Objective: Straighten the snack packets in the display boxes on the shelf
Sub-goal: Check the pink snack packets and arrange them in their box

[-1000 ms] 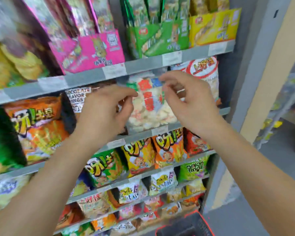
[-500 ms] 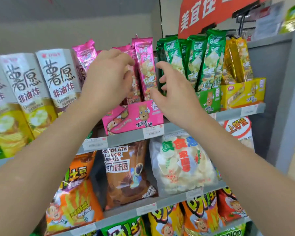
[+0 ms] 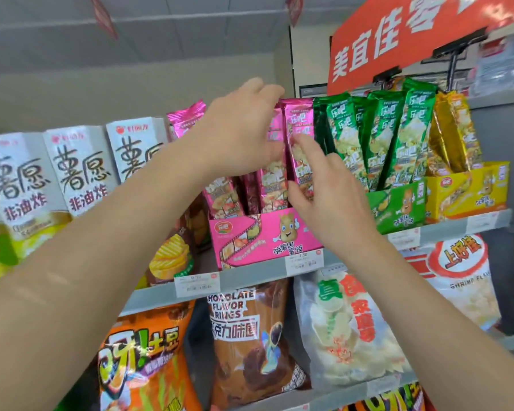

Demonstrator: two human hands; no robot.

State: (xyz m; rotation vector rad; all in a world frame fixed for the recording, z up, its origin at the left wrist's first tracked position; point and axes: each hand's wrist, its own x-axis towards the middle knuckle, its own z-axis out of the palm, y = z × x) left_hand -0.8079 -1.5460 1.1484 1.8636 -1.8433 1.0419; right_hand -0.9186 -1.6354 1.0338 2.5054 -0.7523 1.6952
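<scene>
While both bare forearms are rising from the lower corners of the view toward the shelving, the right hand is working lower and nearer the front edge of the grey metal top shelf. Its grip is lying open and holding nothing. Its straight fingers are pressing against the front face of the right-most of the tall pink foil snack packets.

The left hand is reaching higher and further left. Its grip seems to be closing round the upper ends of the same bunch, fingers hooking over the top edges and thumb bearing on the front, though the back of the hand is hiding the fingertips.

The packets are standing on end in the pink cardboard display box, which is sitting against the shelf's front edge near its middle. Their long axis is running nearly straight up, and one stray packet at the box's left end is leaning leftward. So the bunch is lying between the two hands, with the left hand above and to its left and the right hand in front and to its right. Squaring it up probably means drawing the tops upright while the lower hand is steadying the faces.

Further along toward the shelf's right end, green foil packets are standing in a green box, and a yellow box is sitting beyond it.
</scene>
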